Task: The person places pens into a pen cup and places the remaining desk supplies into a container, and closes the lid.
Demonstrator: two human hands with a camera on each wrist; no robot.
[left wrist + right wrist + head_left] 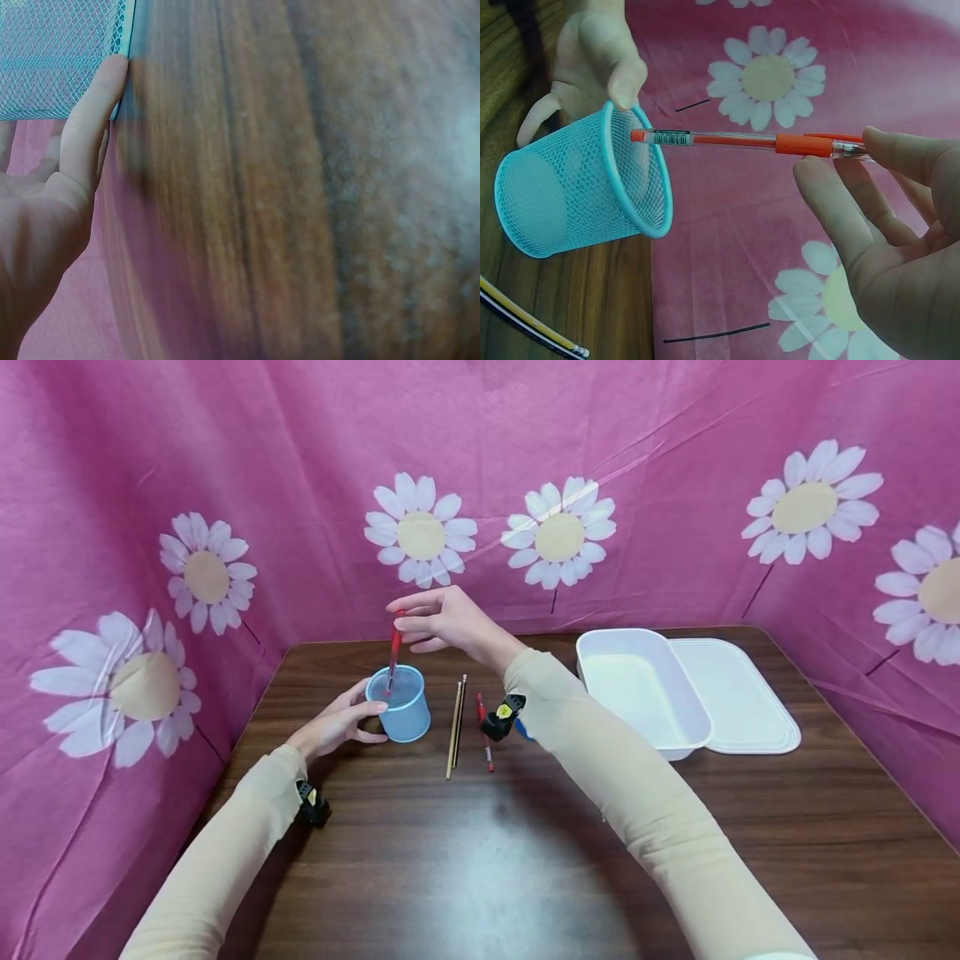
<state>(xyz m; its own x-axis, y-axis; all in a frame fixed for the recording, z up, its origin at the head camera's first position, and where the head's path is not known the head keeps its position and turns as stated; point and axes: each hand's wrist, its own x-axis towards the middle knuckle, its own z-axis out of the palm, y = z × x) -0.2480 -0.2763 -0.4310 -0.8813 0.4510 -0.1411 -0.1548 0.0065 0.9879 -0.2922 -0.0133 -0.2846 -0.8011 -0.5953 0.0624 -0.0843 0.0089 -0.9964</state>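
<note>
A light blue mesh pen cup [407,722] stands on the table, left of the middle. My left hand [341,720] holds its left side, with the thumb [97,112] at the rim and the other fingers partly hidden behind the mesh. Above the cup, my right hand [442,618] pinches a red pen [395,647] near its upper end. In the right wrist view the pen [735,141] points its barcoded end at the cup's mouth [664,202].
Two pencils [455,727] and another red pen [481,706] lie right of the cup. A blue thing [522,729] is mostly hidden by the right wrist. Farther right are a white tub [652,693] and a flat white lid [750,693]. Pink cloth [480,435] surrounds the table.
</note>
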